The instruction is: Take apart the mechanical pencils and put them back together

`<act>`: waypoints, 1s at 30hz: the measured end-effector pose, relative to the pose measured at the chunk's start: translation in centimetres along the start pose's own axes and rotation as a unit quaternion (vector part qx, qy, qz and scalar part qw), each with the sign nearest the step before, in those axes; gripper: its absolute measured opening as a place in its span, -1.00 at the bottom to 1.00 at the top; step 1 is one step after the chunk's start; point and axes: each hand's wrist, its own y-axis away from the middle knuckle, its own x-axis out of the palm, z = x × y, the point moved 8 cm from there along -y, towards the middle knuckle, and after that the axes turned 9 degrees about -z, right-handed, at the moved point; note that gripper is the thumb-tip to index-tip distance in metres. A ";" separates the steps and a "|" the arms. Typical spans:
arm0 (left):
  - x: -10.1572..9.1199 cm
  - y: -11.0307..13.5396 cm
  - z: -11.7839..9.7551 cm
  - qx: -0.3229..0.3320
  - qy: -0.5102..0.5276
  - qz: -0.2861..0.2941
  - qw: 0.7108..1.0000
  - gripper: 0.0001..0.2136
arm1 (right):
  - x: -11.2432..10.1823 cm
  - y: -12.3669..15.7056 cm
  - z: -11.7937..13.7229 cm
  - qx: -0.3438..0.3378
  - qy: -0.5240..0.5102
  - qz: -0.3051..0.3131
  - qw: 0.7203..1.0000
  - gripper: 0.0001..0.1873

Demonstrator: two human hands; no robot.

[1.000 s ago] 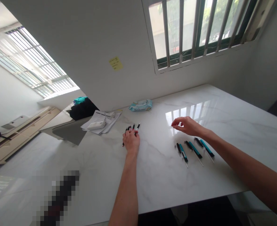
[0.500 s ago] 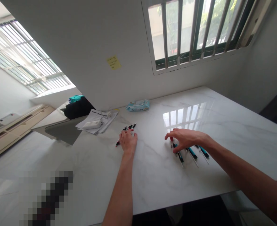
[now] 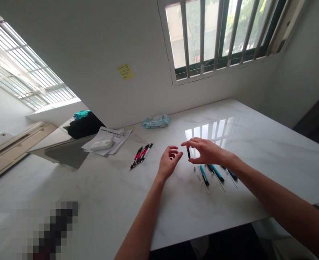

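**Right hand pinches black pen part over table**

Right hand (image 3: 207,151) pinches 1 black pen part (image 3: 188,153) between thumb and fingertip, upright above the table (image 3: 257,126), centre of frame. Left hand (image 3: 169,162) curled loosely, empty, just beside it. Step in hand: handling this 1 part, both hands up off the surface. Lower right: 3 teal pens (image 3: 204,176), 1 metal bit (image 3: 194,168). Left of centre: 3 red pens (image 3: 141,156), count unsure, tightly grouped. Upper left: 1 paper stack (image 3: 107,141), 1 wipes pack (image 3: 155,121).
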 end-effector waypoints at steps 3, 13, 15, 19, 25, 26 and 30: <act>2.8 1.0 0.4 -0.069 0.121 0.064 0.988 -0.55 | -0.1 -0.2 1.3 -0.042 -0.015 -0.060 0.997 -0.46; 0.6 0.0 0.8 0.001 0.040 -0.015 0.999 -0.69 | 2.2 0.4 -1.4 0.056 -0.017 0.098 0.993 -0.68; 0.0 -0.1 0.5 0.027 0.005 -0.037 0.999 -0.75 | 3.3 1.1 -1.9 0.072 0.000 0.169 0.983 -0.66; -0.5 -0.1 -0.2 0.052 -0.021 -0.058 0.997 -0.80 | 4.4 1.4 -1.8 0.065 -0.012 0.201 0.977 -0.87; -0.9 0.2 -1.7 0.097 -0.045 -0.084 0.991 -0.85 | 2.1 -0.1 -3.5 0.135 -0.189 -0.013 0.973 -0.77; -0.9 0.3 -2.0 0.105 -0.046 -0.087 0.990 -0.86 | 1.6 -0.2 -4.0 0.152 -0.232 -0.058 0.959 -0.74; -0.6 0.6 -2.8 0.129 -0.049 -0.079 0.987 -0.89 | 1.6 -0.3 -5.3 0.193 -0.345 -0.119 0.911 -0.66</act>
